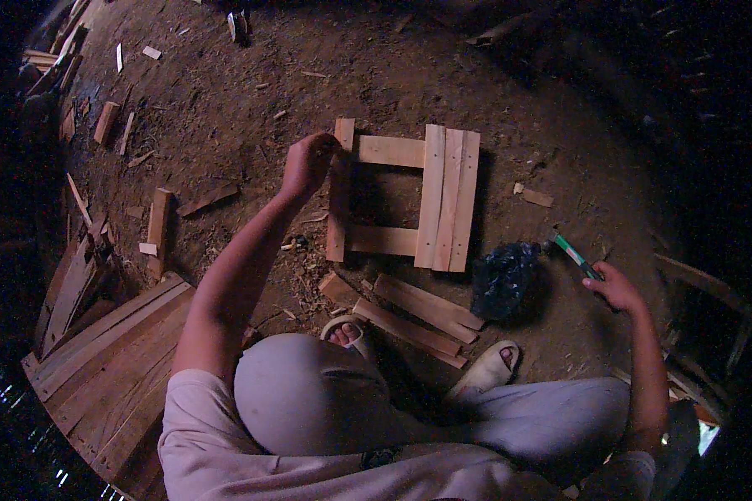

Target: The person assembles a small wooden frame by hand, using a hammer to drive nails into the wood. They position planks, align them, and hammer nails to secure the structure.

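Note:
On the dirt floor ahead of me lies a small wooden frame (387, 151). Two crosspieces join a single slat (337, 213) at its left to several slats (449, 200) set side by side at its right. My left hand (311, 163) is closed at the upper part of the left slat, fingertips pinched together; what they hold, if anything, is too small to make out. Off to the right, my right hand (617, 288) grips a hammer (575, 255) by its green and black handle. The hammer's head points left, near a dark plastic bag (505, 280).
Loose boards (426, 305) lie between the frame and my feet. A slatted wooden panel (113, 367) sits at the lower left, with scrap wood (159, 230) beyond it. A small offcut (536, 198) lies right of the frame. Wood chips litter the floor.

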Available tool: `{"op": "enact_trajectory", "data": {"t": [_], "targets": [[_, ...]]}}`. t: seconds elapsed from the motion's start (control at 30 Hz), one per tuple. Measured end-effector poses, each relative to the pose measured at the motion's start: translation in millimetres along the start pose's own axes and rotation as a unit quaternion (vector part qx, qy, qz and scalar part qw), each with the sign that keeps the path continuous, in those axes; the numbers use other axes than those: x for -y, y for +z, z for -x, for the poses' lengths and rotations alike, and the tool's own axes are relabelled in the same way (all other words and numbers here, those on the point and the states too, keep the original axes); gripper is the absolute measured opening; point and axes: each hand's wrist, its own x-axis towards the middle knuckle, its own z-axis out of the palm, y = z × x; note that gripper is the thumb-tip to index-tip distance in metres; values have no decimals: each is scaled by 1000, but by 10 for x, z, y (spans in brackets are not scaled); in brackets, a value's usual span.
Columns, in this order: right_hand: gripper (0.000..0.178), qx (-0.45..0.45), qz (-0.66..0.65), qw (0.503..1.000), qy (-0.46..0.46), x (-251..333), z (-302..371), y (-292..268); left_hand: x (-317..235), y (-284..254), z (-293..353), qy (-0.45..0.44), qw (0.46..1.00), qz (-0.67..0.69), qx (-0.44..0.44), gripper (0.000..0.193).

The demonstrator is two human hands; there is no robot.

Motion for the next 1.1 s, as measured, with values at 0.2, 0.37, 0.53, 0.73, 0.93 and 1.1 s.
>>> {"op": "enact_trajectory", "data": {"t": [0.2,0.37,0.53,0.73,0.93,1.1], "targets": [[37,-7,20,1000,7,-124,-66,29,-16,14,-14,3,1000,8,0,12],[38,-5,30,999,12,-53,-45,19,-47,-12,2,9,1000,11,-5,12],[39,-7,35,999,29,13,-24,25,-47,-8,11,3,1000,-21,-4,14],[37,-31,23,999,-20,-416,-137,91,-47,95,-8,9,1000,-27,-11,14],[31,-38,-50,997,-40,537,418,-297,53,94,79,-31,999,17,-34,18],[37,-64,-273,958,-66,1880,907,-60,92,121,108,16,997,35,-67,16]]}}
